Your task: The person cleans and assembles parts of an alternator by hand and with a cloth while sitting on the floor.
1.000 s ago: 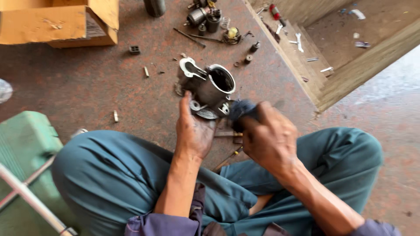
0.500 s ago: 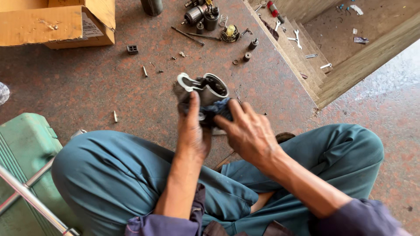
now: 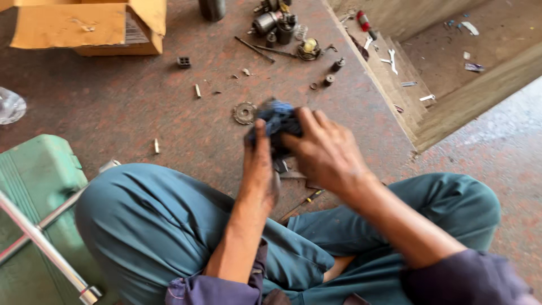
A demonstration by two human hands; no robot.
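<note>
Left hand [image 3: 258,164] and right hand [image 3: 327,152] (wrists raised) both clamped on blue cloth [image 3: 278,121].

1. The cloth [image 3: 276,121] bunched between the left hand [image 3: 258,169] and the right hand [image 3: 327,152] is dark blue with lighter blue folds.
2. The floor [image 3: 141,107] is reddish-brown, speckled with fine pale and dark flecks.
3. The trousers [image 3: 152,220] are plain teal; the sleeve cuffs [image 3: 209,291] are dull purple.
4. The cardboard box [image 3: 84,25] at the floor's far left edge is yellow-tan with a pale label patch.
5. The case [image 3: 34,169] at the near left is light green, crossed by a silver-grey metal bar [image 3: 45,248].
6. The toothed disc [image 3: 244,112] beside the cloth is grey metal.
7. The screwdriver handle [image 3: 309,197] near the knee is black and yellow.
8. The small can [image 3: 363,21] at the far right is red.
</note>
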